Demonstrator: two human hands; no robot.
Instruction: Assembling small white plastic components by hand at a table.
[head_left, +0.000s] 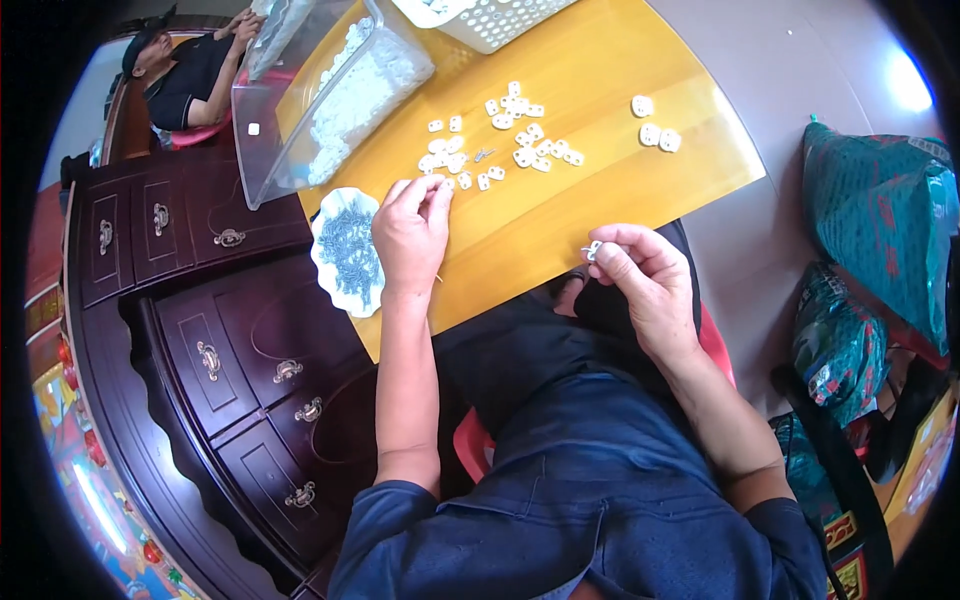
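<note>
Many pieces: small white plastic parts [500, 140] lay scattered on the yellow counter [600, 190], beside a dark wooden cabinet [200, 300].
Right hand [645, 275]: fingers [610, 258] pinched one white part [594, 250].
Left hand [412, 232]: fingertips closing on a scattered part.

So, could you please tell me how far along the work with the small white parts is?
Three white parts lie apart, perhaps done. The right hand pinches one part; the left hand reaches the loose pile. A clear bag of parts remains.

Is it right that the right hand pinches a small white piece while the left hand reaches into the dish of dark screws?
Not quite. In the head view the left hand reaches the white pieces on the yellow board, beside the dish. The right hand does pinch a small white piece.
</note>
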